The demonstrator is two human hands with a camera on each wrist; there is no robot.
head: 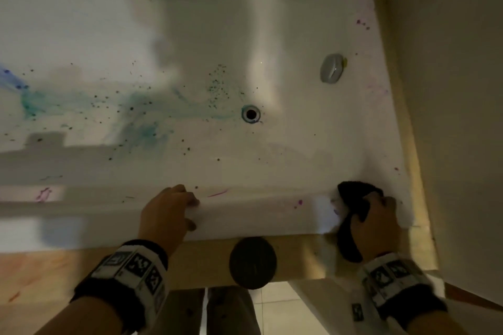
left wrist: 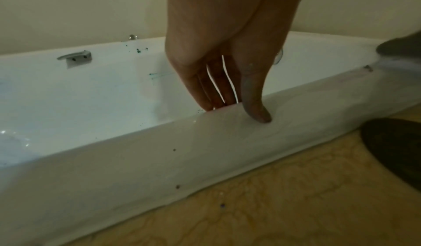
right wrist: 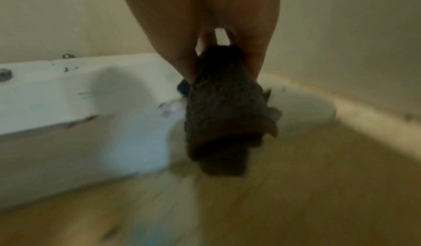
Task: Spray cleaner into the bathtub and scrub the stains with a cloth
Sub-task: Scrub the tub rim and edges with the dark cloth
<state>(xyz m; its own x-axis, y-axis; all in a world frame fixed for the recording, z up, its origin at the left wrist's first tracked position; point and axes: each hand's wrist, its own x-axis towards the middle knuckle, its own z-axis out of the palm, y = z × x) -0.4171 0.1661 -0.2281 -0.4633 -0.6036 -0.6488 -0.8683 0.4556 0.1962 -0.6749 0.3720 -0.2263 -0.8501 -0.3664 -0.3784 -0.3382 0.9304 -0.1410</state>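
The right hand (head: 374, 221) grasped the dark folded terry cloth (head: 351, 207) on the white bathtub's rim (head: 245, 215), the relaxed left hand (head: 166, 212) rested beside, and teal stains (head: 141, 128) beyond both remained unscrubbed.

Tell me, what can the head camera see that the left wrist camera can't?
Only the head view shows the round dark drain hole, the teal smeared stains on the tub floor and the right hand gripping the dark crumpled cloth. Only the left wrist view shows the metal grab handle on the far tub wall and the left thumb pressing the rim. Both show the left hand resting on the white bathtub rim.
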